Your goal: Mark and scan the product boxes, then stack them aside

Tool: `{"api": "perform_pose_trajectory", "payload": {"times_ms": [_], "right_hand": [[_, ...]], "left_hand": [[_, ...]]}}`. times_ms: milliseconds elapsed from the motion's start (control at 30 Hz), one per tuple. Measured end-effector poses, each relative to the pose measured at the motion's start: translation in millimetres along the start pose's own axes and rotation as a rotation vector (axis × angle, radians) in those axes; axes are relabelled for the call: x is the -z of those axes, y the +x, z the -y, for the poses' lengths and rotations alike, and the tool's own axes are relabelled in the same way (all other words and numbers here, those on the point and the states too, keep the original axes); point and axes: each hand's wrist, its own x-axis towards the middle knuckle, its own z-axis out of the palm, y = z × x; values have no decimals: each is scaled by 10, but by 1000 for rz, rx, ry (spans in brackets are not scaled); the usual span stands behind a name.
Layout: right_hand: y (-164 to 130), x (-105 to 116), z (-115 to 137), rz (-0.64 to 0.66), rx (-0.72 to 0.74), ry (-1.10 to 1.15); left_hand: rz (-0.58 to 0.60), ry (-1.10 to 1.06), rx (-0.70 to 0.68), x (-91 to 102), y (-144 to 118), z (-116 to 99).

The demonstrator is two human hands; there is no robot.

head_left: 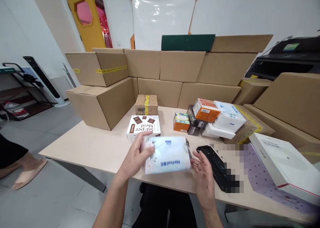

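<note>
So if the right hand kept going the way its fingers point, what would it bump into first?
The right hand points up and left, at the white-and-blue soft tissue pack held by the left hand; it would likely meet that pack's right edge first.

The white box [143, 127] reads "Super Meal", seen upside down.

Both forearms are stretched forward from the table's near edge. The left hand [136, 154] is curled, fingers bent inward (thumb on top). The right hand [203, 174] is held flat, fingers spread loosely.
</note>
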Motion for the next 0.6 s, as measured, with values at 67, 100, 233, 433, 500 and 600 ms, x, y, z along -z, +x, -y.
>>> {"api": "perform_pose_trajectory", "payload": {"times_ms": [67, 100, 233, 433, 500, 600], "right_hand": [[-59, -71, 46, 152, 7, -50], [-86, -101, 52, 189, -16, -101], [-164, -145, -8, 91, -161, -190], [-280, 61, -38, 112, -73, -224], [-326, 122, 11, 266, -49, -260], [-375, 131, 90, 382, -78, -354]], "left_hand": [[142, -173, 205, -42, -128, 240], [124, -176, 249, -85, -150, 359], [-201, -113, 174, -240, -128, 721], [-256, -90, 161, -148, -409, 791], [-126, -84, 136, -99, -545, 744], [41, -18, 57, -65, -655, 667]]}}
